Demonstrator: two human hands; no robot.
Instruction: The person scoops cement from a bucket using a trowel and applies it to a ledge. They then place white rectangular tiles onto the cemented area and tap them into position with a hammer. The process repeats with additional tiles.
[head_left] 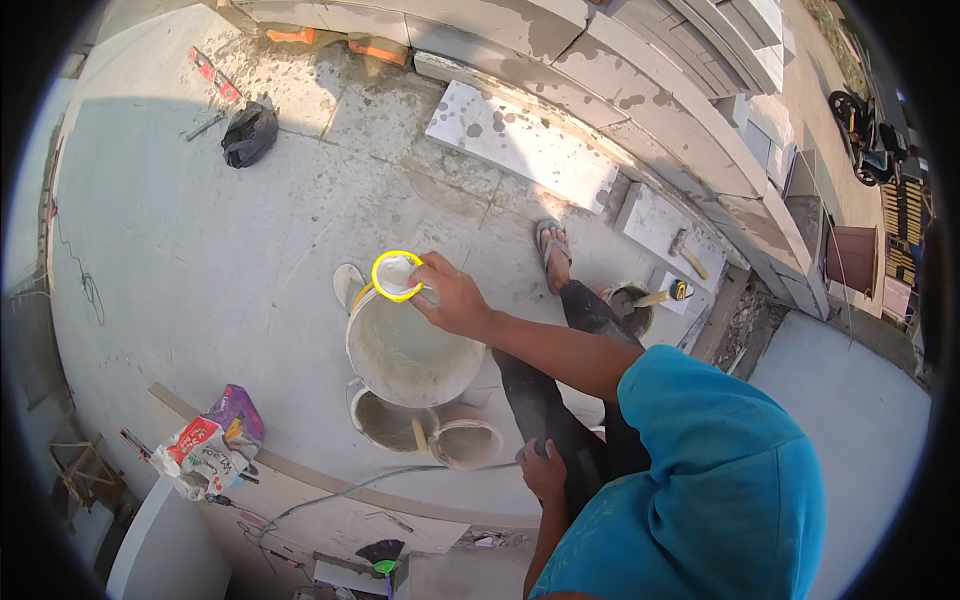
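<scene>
My right hand (452,297) grips a small round cup (396,275) with a bright yellow rim and a pale inside. It holds the cup over the far edge of a large whitish bucket (415,350) with cloudy grey contents. My left hand (543,468) rests by my dark trouser leg, fingers loosely apart, with no object seen in it. Two smaller buckets stand against the near side of the large one: a grey-filled bucket (385,418) with a wooden handle (419,436) sticking out, and a pale bucket (467,443).
A pale block wall (560,60) runs along the far right. Beside it lie white blocks (520,145), a hammer (690,254) and a bucket (630,310). A black plastic bag (250,132) and red level (213,74) lie far left. A hose (380,474) crosses nearby, near bags (210,450).
</scene>
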